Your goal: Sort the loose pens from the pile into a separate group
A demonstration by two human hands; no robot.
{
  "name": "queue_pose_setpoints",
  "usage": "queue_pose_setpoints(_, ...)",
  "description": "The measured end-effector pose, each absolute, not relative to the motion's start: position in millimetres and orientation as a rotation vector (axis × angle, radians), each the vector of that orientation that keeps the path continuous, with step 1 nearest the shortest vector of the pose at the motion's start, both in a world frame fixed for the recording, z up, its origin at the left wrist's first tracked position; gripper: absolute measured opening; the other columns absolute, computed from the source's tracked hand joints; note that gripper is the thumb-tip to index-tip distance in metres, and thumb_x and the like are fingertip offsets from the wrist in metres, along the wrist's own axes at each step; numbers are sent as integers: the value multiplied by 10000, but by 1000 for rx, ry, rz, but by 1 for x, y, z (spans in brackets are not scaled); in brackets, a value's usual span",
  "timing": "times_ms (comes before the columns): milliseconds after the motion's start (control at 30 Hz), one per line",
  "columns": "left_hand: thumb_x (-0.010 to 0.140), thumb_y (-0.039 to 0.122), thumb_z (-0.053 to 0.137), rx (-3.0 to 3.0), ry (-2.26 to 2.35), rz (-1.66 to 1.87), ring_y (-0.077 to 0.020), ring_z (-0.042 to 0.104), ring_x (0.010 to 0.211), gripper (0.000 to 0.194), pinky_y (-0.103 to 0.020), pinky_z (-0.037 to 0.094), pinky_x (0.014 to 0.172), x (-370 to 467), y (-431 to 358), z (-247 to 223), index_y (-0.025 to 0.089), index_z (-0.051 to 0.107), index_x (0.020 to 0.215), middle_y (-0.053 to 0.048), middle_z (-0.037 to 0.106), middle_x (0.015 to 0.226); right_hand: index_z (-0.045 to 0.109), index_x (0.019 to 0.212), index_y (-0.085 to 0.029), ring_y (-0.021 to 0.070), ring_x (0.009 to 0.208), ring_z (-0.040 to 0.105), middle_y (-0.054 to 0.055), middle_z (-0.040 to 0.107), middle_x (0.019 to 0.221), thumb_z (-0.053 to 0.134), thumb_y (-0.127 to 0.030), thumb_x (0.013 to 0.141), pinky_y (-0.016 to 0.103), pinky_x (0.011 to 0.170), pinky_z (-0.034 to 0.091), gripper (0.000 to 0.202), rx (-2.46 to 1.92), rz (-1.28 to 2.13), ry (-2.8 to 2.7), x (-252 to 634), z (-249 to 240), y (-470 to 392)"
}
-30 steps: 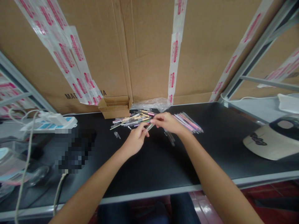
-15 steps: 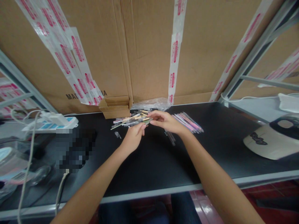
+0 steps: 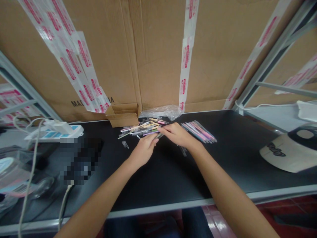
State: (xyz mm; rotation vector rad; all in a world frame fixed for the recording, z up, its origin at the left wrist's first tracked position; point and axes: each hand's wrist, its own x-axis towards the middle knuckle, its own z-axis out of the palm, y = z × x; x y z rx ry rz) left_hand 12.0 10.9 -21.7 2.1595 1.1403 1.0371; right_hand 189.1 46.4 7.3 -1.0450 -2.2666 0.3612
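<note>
Brown cardboard (image 3: 160, 56), with strips of printed tape (image 3: 183, 71), stands as a wall behind the black tabletop (image 3: 168, 181). Taking the two hands as the centre of the clock, the loose heap of pens (image 3: 148, 125) lies close at ten o'clock, and the small open box (image 3: 125, 119) is beyond it in the same direction. Near three o'clock, the row of pens (image 3: 199, 131) lies side by side, and I suppose this order keeps them separate from the heap. Some small clear pieces (image 3: 125, 144) are at nine o'clock, and the cream cap (image 3: 287, 153) is far away at three.

The left hand (image 3: 145, 148) has its fingers closed, thumb against forefinger, and from this pinch a slim pale stick (image 3: 159, 135) points up toward one o'clock. Probably it is held so that its far end stays free for the other hand. The right hand (image 3: 175, 134) is bent over that end, fingers together and nearly closed; because this spot is small and blurred, I cannot tell whether it grips the stick or only touches it.
</note>
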Motion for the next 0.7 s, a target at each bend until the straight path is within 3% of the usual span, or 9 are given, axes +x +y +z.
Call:
queue_pose_setpoints(67,883,220,415,2189,1150,1014,-155,522,700,216,-270,400,726,13,11,-20,167,621,921,-25,573,749,591,620,-155,128,572,490,25,560,588,389,-424,916,244,559,332,449,-1048,368,-2215,190,9,46)
queue_pose_setpoints(200,891,229,387,2138,1183,997,-132,503,660,271,-256,401,714,12,13,-16,154,582,718,0,538,662,634,875,-157,141,720,568,42,648,834,521,-333,859,237,632,415,210,-868,533,-2121,192,13,45)
queue_pose_setpoints(267,902,263,371,2081,1178,987,-126,500,653,321,-250,401,704,10,14,-15,150,567,675,1,537,645,634,897,-161,150,781,591,49,660,899,558,-270,831,244,665,439,148,-808,620,-2102,192,14,46)
queue_pose_setpoints(500,884,226,391,2059,1138,974,-126,522,649,269,-245,421,667,3,21,-17,138,628,978,-6,594,700,625,854,-160,157,784,593,52,660,853,515,-198,856,263,719,436,117,-796,470,-2080,186,8,50)
queue_pose_setpoints(700,861,188,469,2160,1143,972,-182,615,830,456,-325,449,828,0,19,-12,152,441,1315,-57,679,885,557,642,-155,145,633,526,45,582,653,364,-330,935,254,616,376,393,-983,292,-2138,180,5,45)
